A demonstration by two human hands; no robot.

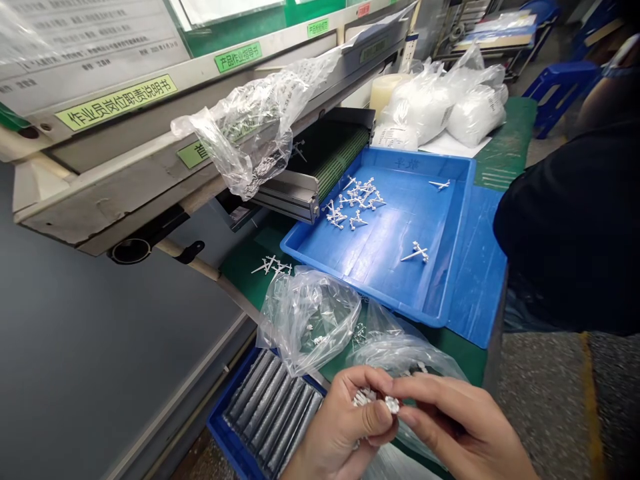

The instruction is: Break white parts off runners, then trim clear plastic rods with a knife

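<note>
My left hand (345, 427) is at the bottom of the view, fingers curled round a small bunch of white plastic parts (364, 397). My right hand (460, 427) meets it from the right, thumb and forefinger pinching one small white part (391, 404) at the left thumb's tip. Both hands hover over a crumpled clear bag (400, 353) with a few white parts in it. Beyond lies a blue tray (400, 280) with a scattered cluster of white sprue parts (353, 203).
A second clear bag (307, 320) lies left of the hands. A blue bin of grey ribbed strips (270, 407) sits below. A machine with a bag (255, 127) hung on it overhangs the bench. Filled white bags (450, 103) stand at the back. A person in dark clothing (575, 220) is at the right.
</note>
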